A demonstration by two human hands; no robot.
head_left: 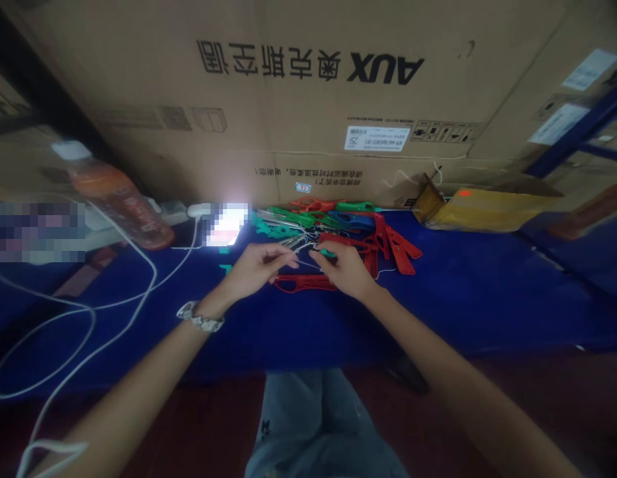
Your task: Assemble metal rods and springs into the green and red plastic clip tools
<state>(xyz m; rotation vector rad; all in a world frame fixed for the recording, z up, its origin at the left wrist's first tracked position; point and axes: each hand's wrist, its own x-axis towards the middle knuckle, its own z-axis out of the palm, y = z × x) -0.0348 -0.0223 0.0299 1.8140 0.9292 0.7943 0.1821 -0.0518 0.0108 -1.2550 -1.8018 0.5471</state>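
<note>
A thin white string runs between my two hands over the blue table. My left hand pinches it between thumb and fingers. My right hand is closed on a small green plastic piece, its thumb and forefinger also at the string. Just below the hands lies a long red plastic piece with an oval slot. Behind them spreads a tangle of strings and plastic parts: green pieces, a blue piece and red pieces. The fingertips are partly blurred.
A large cardboard box stands behind the table. At left are a bottle of reddish drink, a lit phone-like screen and a looping white cable. A yellow packet lies at back right.
</note>
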